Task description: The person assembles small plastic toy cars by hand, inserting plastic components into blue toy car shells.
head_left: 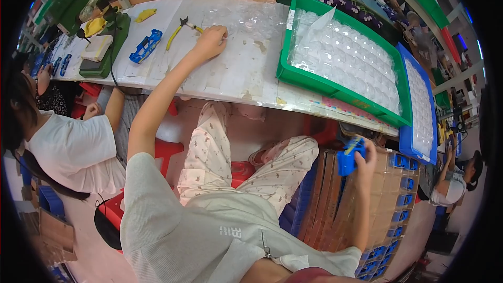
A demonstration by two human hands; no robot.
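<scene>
While our left hand [210,42] rests on the white table [236,73], its fingers curled loosely near the handle of the yellow cutters [181,29], we cannot tell whether it grips them. Our right hand [361,154] is below the table's near edge, closed around a blue plastic part [348,160] above stacked trays [382,204] of like parts. On the table, right of our left hand, sits a green bin [293,76] of clear pieces, and left of it lies another blue part [145,46]
</scene>
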